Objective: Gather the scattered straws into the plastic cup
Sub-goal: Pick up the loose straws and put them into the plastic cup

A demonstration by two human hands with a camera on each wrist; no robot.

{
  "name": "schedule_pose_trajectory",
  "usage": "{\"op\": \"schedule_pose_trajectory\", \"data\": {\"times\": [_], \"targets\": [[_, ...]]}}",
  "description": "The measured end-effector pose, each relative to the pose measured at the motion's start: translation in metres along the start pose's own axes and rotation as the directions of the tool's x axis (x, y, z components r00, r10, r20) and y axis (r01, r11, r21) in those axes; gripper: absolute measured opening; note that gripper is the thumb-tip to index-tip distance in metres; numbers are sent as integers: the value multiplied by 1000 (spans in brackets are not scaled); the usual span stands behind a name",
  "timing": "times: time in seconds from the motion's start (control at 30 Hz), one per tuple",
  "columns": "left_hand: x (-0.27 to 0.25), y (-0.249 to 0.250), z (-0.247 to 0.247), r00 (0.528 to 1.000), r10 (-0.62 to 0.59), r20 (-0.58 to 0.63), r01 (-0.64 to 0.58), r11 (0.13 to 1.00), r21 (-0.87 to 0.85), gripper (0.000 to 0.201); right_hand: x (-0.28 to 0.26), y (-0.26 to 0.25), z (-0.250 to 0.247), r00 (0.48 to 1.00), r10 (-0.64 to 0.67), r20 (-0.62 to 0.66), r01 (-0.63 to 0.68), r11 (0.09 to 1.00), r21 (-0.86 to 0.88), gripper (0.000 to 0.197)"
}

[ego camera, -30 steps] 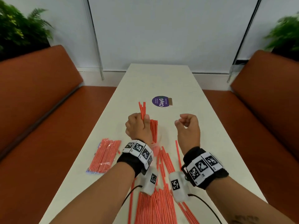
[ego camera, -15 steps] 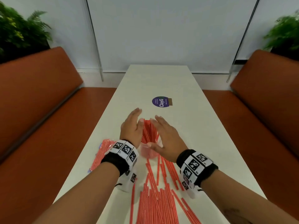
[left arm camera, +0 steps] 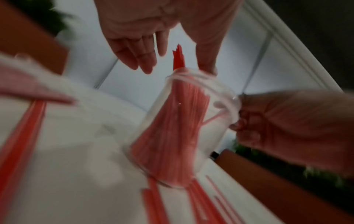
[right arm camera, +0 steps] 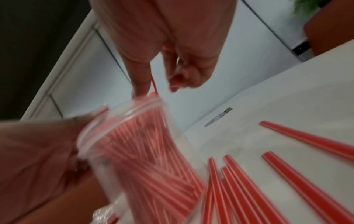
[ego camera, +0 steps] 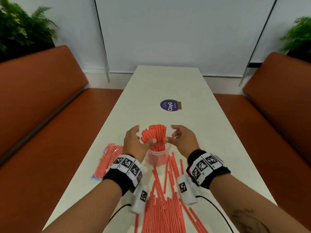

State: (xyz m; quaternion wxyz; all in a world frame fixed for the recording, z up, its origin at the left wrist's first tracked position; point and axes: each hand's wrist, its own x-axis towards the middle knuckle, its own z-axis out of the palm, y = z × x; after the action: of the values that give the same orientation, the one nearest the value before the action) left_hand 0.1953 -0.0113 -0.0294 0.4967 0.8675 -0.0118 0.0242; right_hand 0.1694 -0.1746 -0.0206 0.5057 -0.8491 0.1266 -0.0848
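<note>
Clear plastic cup [ego camera: 157, 158] crammed with red white-striped straws [ego camera: 154, 137], fanned. Left hand [ego camera: 134, 145] and right hand [ego camera: 182, 141] flank them, fingers loosely spread (thumbs touching straws). Far purple sticker [ego camera: 169, 105]: "ClayG".

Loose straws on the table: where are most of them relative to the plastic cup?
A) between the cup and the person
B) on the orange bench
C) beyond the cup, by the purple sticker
A: in the head view the loose straws fan out on the table from the plastic cup back toward the person, between the wrists.
</note>
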Motion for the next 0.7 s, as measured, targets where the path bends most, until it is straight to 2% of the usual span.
{"op": "schedule_pose_trajectory", "data": {"times": [0.13, 0.23, 0.27, 0.37, 0.4, 0.5, 0.6, 0.63, 0.7], "targets": [[-1, 2, 2, 999, 50, 21, -51, 996, 69, 51, 10, -4, -8, 994, 47, 97, -51, 998, 44, 39], [4, 10, -3, 998, 55, 38, -57, 997, 44, 40, 14, -14, -13, 983, 14, 181, -13, 1000, -8, 12], [7, 12, -5, 997, 59, 44, -61, 998, 35, 36, 16, -19, -15, 977, -5, 214, 12, 999, -32, 10], [16, 17, -11, 994, 96, 55, -100, 992, 78, 36, 23, -32, -20, 961, -48, 271, 76, 993, -93, 10], [18, 18, -11, 994, 94, 56, -99, 991, 86, 39, 24, -35, -20, 964, -58, 261, 87, 991, -99, 4], [19, 18, -11, 997, 52, 56, -55, 997, 50, 50, 29, -44, -22, 974, -89, 209, 114, 988, -109, 15], [16, 14, -8, 998, 45, 53, -47, 998, 36, 52, 31, -51, -26, 979, -132, 155, 147, 984, -96, 10], [14, 12, -7, 997, 50, 51, -53, 998, 44, 52, 32, -50, -24, 979, -130, 157, 146, 984, -99, 7], [11, 10, -5, 997, 67, 50, -70, 995, 66, 50, 30, -43, -16, 978, -98, 184, 125, 982, -140, 15]]}}
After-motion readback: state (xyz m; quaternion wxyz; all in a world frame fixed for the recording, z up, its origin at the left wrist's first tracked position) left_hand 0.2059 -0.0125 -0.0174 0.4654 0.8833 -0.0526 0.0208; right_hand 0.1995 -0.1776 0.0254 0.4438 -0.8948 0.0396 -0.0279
